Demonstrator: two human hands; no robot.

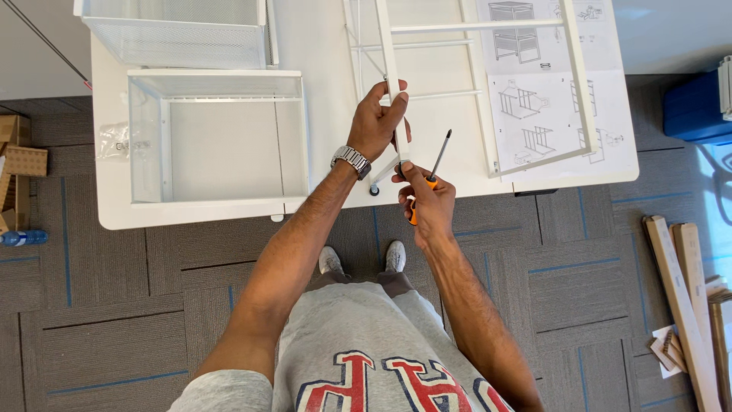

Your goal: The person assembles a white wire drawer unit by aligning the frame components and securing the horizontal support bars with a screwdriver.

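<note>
My left hand (377, 122), with a metal watch on its wrist, grips a white metal frame (390, 57) by one upright bar near the table's front edge. Just below it my right hand (427, 202) holds a screwdriver (438, 162) with an orange handle and a dark shaft that points up and to the right. The fingertips of my right hand touch the bottom end of the bar, beside a small black caster (374, 190). The rest of the frame lies flat across the white table (320, 46).
Two white mesh baskets (217, 137) (179, 30) stand on the table's left half. Assembly instruction sheets (549, 99) lie under the frame at right. A small plastic bag of fittings (114, 140) sits at the left edge. On the carpet are wooden boards (686, 297), cardboard (19, 164) and a bottle (23, 238).
</note>
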